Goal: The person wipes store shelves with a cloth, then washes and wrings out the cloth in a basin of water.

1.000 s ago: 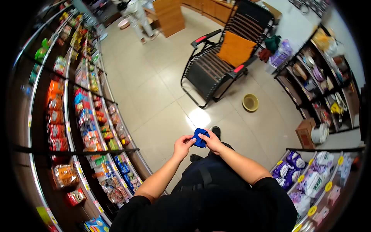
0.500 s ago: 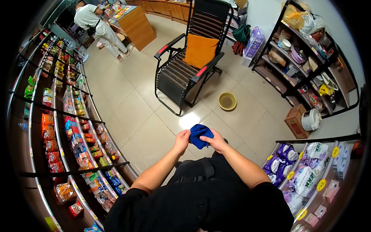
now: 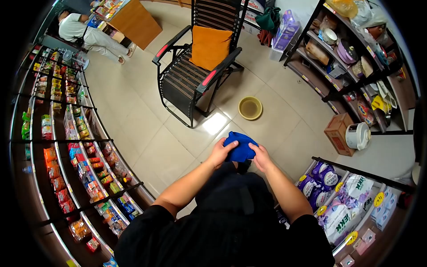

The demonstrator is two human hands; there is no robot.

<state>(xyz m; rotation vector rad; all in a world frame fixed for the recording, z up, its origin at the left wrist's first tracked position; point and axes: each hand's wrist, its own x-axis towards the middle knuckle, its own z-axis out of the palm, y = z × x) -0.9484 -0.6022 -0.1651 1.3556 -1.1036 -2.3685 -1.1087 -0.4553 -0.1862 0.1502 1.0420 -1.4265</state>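
A blue cloth [image 3: 240, 147] is stretched between my two hands, in front of my body and above the tiled floor. My left hand [image 3: 220, 152] grips its left edge, with the thumb lying on top. At the right edge my right hand [image 3: 261, 156] pinches the cloth, thumb uppermost. Beyond the cloth, a yellowish round basin [image 3: 250, 108] stands on the floor.
A black reclining chair [image 3: 178, 91] holds an orange cushion [image 3: 211, 47]. Snack shelves [image 3: 58, 178] line the left. Right are a storage rack [image 3: 331, 80], a cardboard box [image 3: 336, 133], a white pot [image 3: 357, 136] and tissue packs [image 3: 342, 220]. Another person [image 3: 91, 35] bends near a counter [image 3: 135, 24].
The blue cloth, bunched up before, is now spread flatter, and my hands are farther apart. The view has turned, so the chair, basin and other person appear farther left.
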